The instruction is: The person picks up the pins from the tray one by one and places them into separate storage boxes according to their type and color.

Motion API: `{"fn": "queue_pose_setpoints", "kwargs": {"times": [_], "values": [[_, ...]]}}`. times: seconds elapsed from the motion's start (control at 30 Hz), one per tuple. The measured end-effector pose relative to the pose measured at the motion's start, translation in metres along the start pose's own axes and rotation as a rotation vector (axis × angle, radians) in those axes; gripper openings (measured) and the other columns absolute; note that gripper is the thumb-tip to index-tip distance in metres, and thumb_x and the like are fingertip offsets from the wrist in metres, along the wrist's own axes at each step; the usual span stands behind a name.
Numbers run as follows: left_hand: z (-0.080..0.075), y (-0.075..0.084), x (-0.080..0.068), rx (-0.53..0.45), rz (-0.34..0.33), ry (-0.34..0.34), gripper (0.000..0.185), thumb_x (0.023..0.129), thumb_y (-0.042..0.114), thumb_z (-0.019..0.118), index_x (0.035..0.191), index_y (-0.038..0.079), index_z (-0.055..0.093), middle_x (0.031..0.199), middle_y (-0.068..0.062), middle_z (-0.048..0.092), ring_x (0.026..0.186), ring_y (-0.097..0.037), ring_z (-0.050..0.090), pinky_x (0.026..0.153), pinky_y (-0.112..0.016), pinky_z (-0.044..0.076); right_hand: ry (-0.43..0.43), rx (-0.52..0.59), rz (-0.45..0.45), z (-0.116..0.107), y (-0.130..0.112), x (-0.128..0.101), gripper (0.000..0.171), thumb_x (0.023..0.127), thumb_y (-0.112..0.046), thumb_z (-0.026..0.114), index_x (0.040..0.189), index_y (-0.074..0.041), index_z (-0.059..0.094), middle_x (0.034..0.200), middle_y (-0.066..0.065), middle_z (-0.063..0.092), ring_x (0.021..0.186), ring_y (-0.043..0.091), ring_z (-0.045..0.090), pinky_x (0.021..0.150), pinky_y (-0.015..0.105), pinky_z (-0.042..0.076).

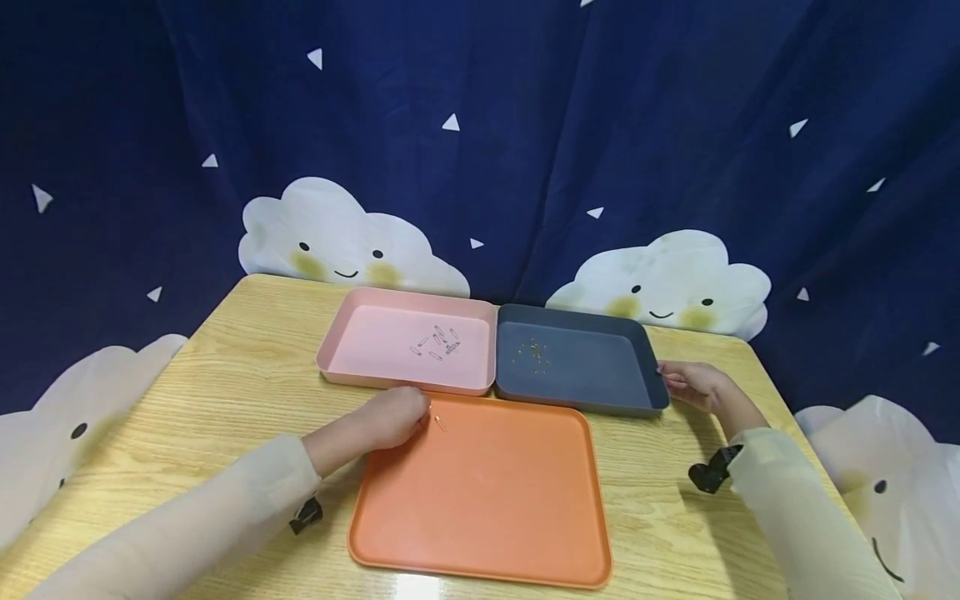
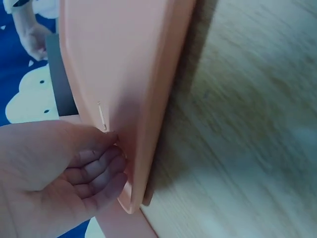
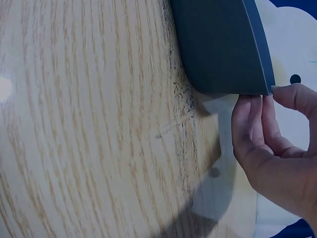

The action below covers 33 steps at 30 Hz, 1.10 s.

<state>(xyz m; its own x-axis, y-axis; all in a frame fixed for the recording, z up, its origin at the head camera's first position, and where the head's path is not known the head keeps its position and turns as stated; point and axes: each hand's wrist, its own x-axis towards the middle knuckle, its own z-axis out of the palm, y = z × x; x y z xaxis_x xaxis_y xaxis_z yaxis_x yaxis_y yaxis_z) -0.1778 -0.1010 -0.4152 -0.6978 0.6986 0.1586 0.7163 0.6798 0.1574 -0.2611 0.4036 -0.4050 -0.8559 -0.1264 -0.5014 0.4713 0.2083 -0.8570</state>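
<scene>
A thin metal clip [image 1: 439,423] [image 2: 101,116] lies at the far left corner of the orange tray [image 1: 487,508] [image 2: 124,59]. My left hand [image 1: 420,414] [image 2: 110,139] has its fingers curled, and the fingertips pinch the clip's near end against the tray floor. My right hand [image 1: 675,380] [image 3: 265,101] holds the right corner of the dark grey tray [image 1: 585,379] [image 3: 218,44], thumb on one side of the rim and fingers on the other. Several tiny gold pieces [image 1: 534,349] lie in that tray.
A pink tray [image 1: 375,333] with several silver clips [image 1: 438,342] stands at the back left, touching the grey tray. All three trays sit on a wooden table [image 1: 240,392] [image 3: 89,129]. A dark blue curtain with cloud shapes hangs behind.
</scene>
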Motion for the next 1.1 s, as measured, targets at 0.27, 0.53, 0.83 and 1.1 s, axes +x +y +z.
{"fn": "queue_pose_setpoints", "kwargs": {"times": [0.27,0.53,0.83,1.1], "values": [[0.001,0.001,-0.001,0.019,-0.023,-0.092,0.01,0.083,0.002,0.058,0.073,0.001,0.057,0.07,-0.009,0.055,0.071,-0.025,0.056,0.068,-0.037,0.052,-0.01,0.01,0.01,-0.002,-0.001,0.0,0.012,0.096,-0.01,0.049,0.102,-0.013,0.059,0.083,-0.007,0.066,0.077,0.001,0.064,0.073,0.017,0.056],[-0.003,-0.008,-0.004,-0.263,-0.009,-0.134,0.014,0.08,0.004,0.064,0.069,0.01,0.058,0.062,0.005,0.052,0.059,-0.002,0.041,0.055,-0.013,0.037,-0.005,-0.006,0.025,0.0,-0.001,0.001,0.021,0.096,-0.009,0.049,0.115,-0.007,0.056,0.083,-0.007,0.064,0.076,0.0,0.062,0.072,0.016,0.055],[-0.004,-0.008,-0.003,-0.774,-0.257,-0.148,0.01,0.086,0.002,0.064,0.09,-0.003,0.072,0.079,-0.013,0.072,0.064,-0.008,0.062,0.058,-0.023,0.057,0.025,-0.008,0.029,0.002,-0.004,0.002,0.011,0.095,-0.009,0.049,0.099,-0.012,0.058,0.079,-0.007,0.064,0.072,0.0,0.061,0.07,0.016,0.055],[0.0,-0.003,0.008,-1.258,-0.537,-0.212,0.018,0.092,0.0,0.056,0.102,-0.013,0.063,0.088,-0.015,0.072,0.074,-0.013,0.068,0.075,-0.03,0.062,0.031,-0.005,0.041,0.002,-0.006,-0.002,0.015,0.094,-0.009,0.05,0.088,-0.018,0.06,0.08,-0.007,0.064,0.074,0.001,0.062,0.072,0.016,0.056]]}}
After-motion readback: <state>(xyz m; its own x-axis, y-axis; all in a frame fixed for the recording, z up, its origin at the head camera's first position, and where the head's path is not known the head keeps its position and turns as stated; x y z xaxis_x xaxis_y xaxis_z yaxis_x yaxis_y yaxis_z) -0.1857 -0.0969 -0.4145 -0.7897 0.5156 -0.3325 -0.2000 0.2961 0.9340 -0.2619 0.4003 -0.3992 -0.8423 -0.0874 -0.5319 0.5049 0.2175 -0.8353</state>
